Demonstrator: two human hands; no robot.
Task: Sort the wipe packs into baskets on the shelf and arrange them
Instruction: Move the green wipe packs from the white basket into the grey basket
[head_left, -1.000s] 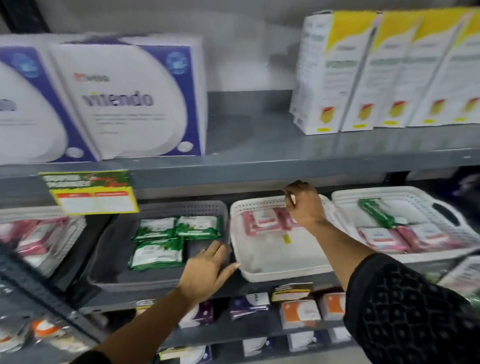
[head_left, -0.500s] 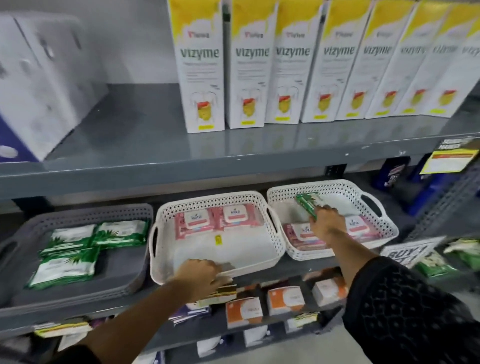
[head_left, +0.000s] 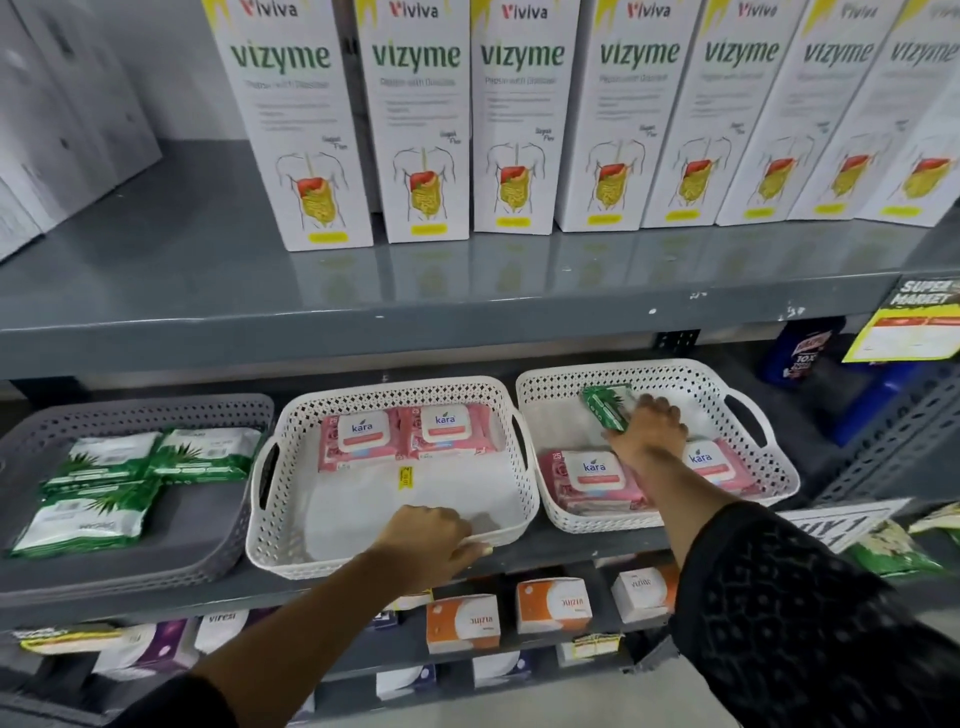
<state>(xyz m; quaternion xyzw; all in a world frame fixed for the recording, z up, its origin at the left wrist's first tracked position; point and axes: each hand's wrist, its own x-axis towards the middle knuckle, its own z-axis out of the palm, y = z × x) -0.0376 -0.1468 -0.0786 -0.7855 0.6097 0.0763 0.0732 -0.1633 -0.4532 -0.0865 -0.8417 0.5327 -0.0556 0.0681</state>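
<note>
Three baskets stand on the middle shelf. The grey basket (head_left: 218, 561) on the left holds three green wipe packs (head_left: 202, 454). The middle white basket (head_left: 275, 561) has two pink Kara packs (head_left: 405, 436) at its back, and my left hand (head_left: 426, 545) grips its front rim. The right white basket (head_left: 571, 379) holds two pink packs (head_left: 587, 480) and one tilted green pack (head_left: 605, 408). My right hand (head_left: 649, 436) is inside that basket, fingers closed on the green pack's right edge.
White Vizyme boxes (head_left: 415, 119) line the upper shelf (head_left: 363, 312), which overhangs the baskets. Small orange and white boxes (head_left: 462, 621) fill the lower shelf. A yellow supermarket tag (head_left: 914, 327) hangs at the right, with blue bottles (head_left: 800, 348) behind it.
My right hand left the middle basket and moved into the right basket, onto the green pack. My left hand shifted from the grey basket's side to the middle basket's front rim. The view panned right.
</note>
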